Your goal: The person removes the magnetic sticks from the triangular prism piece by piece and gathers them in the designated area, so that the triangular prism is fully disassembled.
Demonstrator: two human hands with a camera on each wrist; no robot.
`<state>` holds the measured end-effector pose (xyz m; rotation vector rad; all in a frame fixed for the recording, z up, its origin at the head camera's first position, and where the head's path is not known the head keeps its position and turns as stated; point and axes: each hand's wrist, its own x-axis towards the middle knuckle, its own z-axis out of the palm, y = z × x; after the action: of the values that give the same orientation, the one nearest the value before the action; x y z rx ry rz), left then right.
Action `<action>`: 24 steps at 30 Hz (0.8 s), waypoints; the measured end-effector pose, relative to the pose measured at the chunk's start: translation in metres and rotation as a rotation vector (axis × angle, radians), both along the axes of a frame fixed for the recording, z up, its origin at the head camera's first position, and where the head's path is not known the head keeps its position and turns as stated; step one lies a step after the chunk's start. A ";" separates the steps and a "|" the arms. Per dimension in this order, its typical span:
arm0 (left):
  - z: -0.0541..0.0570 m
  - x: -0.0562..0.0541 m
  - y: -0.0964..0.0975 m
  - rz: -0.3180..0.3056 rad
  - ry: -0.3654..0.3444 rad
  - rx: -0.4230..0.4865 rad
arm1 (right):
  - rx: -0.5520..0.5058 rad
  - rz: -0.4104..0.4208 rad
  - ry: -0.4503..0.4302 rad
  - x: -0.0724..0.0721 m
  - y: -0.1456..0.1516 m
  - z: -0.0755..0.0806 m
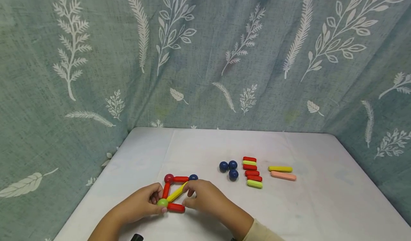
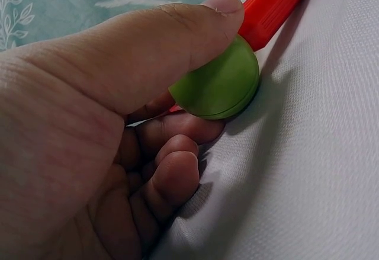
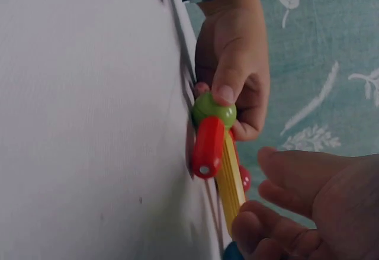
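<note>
In the head view my left hand grips a green ball, thumb on top and fingers curled beneath. From the ball run a red rod with a free end, a second red rod up to a red ball, and a slanting yellow rod. Another red rod links the red ball to a blue ball. My right hand has its fingertips at the yellow rod's far end, near the blue ball. Its thumb stands apart from the rod in the right wrist view.
Three loose blue balls lie mid-table. Right of them, several short red and yellow-green rods form a column. Farther right lie a long yellow rod and an orange rod. A leaf-patterned curtain hangs behind the white table.
</note>
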<state>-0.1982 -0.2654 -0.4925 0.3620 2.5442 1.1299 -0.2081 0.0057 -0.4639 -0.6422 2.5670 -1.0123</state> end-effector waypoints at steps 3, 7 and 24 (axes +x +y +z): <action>0.001 0.000 0.000 -0.001 -0.002 -0.003 | 0.029 0.017 -0.010 0.001 -0.005 -0.002; 0.001 0.000 0.000 -0.008 -0.003 -0.003 | 0.069 0.022 -0.035 0.003 -0.009 -0.007; -0.002 -0.003 -0.002 -0.018 0.004 0.007 | 0.103 -0.001 -0.029 0.011 -0.020 -0.014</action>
<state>-0.2007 -0.2675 -0.4948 0.3891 2.5364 1.1324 -0.1970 -0.0142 -0.4775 -0.5949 2.5746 -0.8770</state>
